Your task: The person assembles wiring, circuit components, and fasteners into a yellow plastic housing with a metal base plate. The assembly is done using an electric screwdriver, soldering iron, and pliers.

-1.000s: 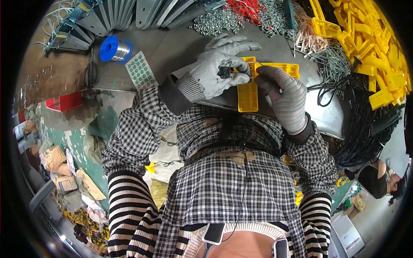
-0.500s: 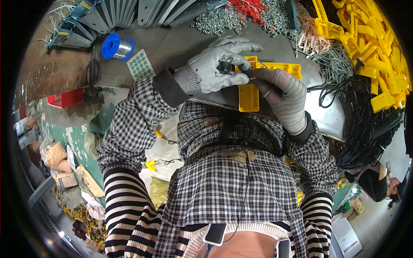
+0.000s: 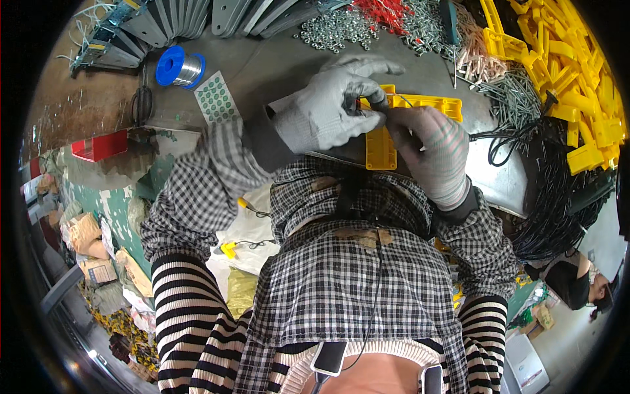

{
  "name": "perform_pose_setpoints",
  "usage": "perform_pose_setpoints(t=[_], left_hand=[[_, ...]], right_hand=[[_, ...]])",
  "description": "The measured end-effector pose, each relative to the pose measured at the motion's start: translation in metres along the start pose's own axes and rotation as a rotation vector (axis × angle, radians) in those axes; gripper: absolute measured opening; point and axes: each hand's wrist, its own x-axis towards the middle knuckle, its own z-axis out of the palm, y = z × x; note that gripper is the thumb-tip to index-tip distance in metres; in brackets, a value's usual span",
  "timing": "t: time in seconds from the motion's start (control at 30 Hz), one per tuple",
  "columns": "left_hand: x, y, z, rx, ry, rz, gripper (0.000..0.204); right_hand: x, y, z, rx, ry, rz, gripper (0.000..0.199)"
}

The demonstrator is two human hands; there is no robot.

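My left hand (image 3: 335, 108), in a grey glove, is closed with thumb and index finger round a small black part (image 3: 352, 103), mostly hidden by the fingers. My right hand (image 3: 434, 150), in a striped knit glove, is pinched, its fingertips meeting the left ones. What those right fingers grip is hidden. A thin wire (image 3: 401, 99) arcs over the right fingertips. Behind and below both hands, a yellow plastic housing (image 3: 380, 156) lies at the table's near edge, its long arm stretching right.
Far left lie a blue wire spool (image 3: 170, 65) and a sheet of green round stickers (image 3: 217, 98). Piles of nuts (image 3: 335, 31), long screws (image 3: 515, 98) and yellow plastic parts (image 3: 577, 85) cover the back and right. A screwdriver (image 3: 450, 29) points toward me. Black cables (image 3: 551, 190) heap at right.
My left hand has rolled over, so the black part shows less between its fingers. The left forearm has shifted slightly, while my right hand stays nearly in place, turning a little.
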Motion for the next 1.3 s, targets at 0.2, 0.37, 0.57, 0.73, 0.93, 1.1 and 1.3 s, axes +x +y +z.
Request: perform_pose_setpoints(t=[0.2,0.37,0.57,0.73,0.93,1.1,1.3], left_hand=[[0.005,-0.001,0.022,1.258,0.337,0.679,0.011],[0.012,-0.007,0.011,0.784,0.193,0.275,0.013],[0.012,0.004,0.016,1.115,0.164,0.543,0.021],[0.011,-0.014,0.022,1.196,0.255,0.566,0.033],[0.019,-0.006,0.004,0.377,-0.028,-0.113,0.046],[0.022,-0.010,0.023,1.262,0.282,0.823,0.030],[0.026,0.001,0.004,0.868,0.082,0.239,0.033]], right_hand=[[0.028,0.020,-0.018,0.763,-0.341,0.707,0.022],[0.001,0.008,-0.007,-0.048,-0.096,0.101,0.021],[0.010,0.031,-0.010,0.151,-0.209,0.115,0.024],[0.010,0.033,-0.015,0.416,-0.300,0.226,0.027],[0.010,0.022,-0.014,-0.185,-0.225,-0.089,0.019],[0.017,0.055,-0.007,0.410,-0.249,0.126,0.020],[0.014,0.020,-0.017,-0.166,-0.242,-0.025,0.021]])
